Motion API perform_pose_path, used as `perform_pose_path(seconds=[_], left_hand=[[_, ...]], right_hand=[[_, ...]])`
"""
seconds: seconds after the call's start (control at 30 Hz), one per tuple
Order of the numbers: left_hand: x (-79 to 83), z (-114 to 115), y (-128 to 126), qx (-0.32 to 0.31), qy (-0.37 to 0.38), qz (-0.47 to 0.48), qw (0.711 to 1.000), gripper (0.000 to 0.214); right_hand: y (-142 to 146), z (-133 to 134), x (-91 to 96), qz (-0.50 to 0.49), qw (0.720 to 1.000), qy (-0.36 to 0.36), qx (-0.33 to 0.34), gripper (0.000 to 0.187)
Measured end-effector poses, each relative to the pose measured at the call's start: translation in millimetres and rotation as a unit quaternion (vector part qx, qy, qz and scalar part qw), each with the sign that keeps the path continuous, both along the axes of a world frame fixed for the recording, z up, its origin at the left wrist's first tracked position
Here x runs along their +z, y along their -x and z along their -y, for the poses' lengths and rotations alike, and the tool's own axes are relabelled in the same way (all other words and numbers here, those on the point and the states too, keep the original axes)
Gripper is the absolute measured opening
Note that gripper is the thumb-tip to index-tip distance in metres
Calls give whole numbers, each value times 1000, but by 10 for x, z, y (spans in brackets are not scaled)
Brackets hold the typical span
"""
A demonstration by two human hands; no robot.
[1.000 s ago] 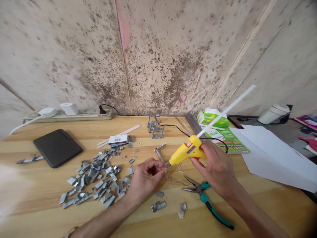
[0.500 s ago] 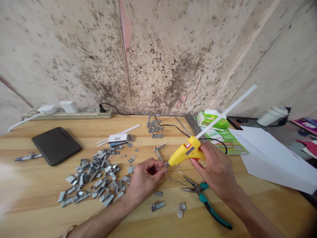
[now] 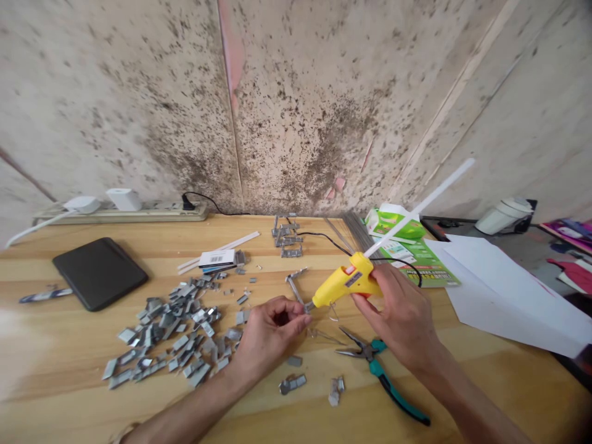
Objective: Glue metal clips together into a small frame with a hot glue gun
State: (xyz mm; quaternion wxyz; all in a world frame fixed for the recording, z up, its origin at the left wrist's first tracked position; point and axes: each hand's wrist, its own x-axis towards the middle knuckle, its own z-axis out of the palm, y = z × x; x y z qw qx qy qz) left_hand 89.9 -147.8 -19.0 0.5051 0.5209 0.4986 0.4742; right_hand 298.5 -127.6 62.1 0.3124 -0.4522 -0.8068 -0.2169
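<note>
Up at the back, pale wall (image 3: 287, 92), blotched all over with dark spots. Below, wooden table (image 3: 351, 425), stretching right across. Over to the right, white paper sheets (image 3: 518, 293), overlapping near the edge. Left of centre, quite a heap: pile of metal pieces (image 3: 182, 342), glinting, loosely scattered. Behind and further left, black tablet (image 3: 100, 273), lying flat. And in the middle, the action! Right hand (image 3: 402, 308), wrapped firmly round a handle; left hand (image 3: 272, 330), thumb and forefinger pinched together. In that right grip, yellow glue gun (image 3: 345, 280), nozzle angled down to the left fingertips, white glue stick (image 3: 419, 209) jutting up behind. Under the gun, teal-handled pliers (image 3: 380, 373), jaws parted. Caught in the left pinch by the near end, angled metal piece (image 3: 294, 285), right at the nozzle. Touching it? Cannot tell. Smallest of all, flat metal piece (image 3: 295, 361), lying below the left hand.
</note>
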Motion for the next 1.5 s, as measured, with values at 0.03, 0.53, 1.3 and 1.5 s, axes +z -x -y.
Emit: perform_pose_path(seconds=[0.03,0.53,1.3,1.5], left_hand=[[3,1,0,2,-1,1,1000,25],[84,-1,-5,14,-18,1,1000,25],[57,1,-20,15,-3,44,999,23],[30,-7,-1,19,-16,13,1000,22]], right_hand=[[-3,-6,-5,-4,1000,-5,-7,16],[21,-15,-27,-39,999,24,-15,16],[35,-17,-56,-48,998,39,-16,16],[51,-13,-51,-44,999,28,-17,15]])
